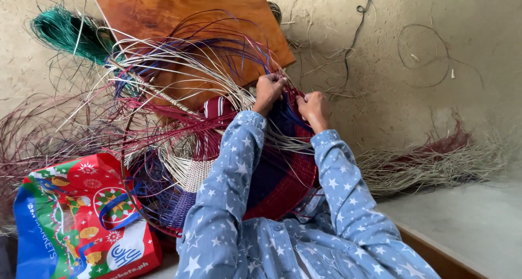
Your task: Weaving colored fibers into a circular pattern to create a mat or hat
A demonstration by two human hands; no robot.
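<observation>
Both my fists are closed tight on strands: left hand [268, 91] and right hand [313, 108] at the basket's [283, 176] twelve o'clock edge, basket in my lap, bag [81, 219] at eight.

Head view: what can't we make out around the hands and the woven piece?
- Left hand and right hand: fingertips curl into the strands, so each grip is hidden by knuckles.
- Woven piece: lower part covered by the star-print sleeves.
- Colourful bag: cut off by the bottom and left edges.
- Wooden board: top cut by the frame, lower part behind loose strands.
- Single strands at the hands: too fine to tell apart.
</observation>
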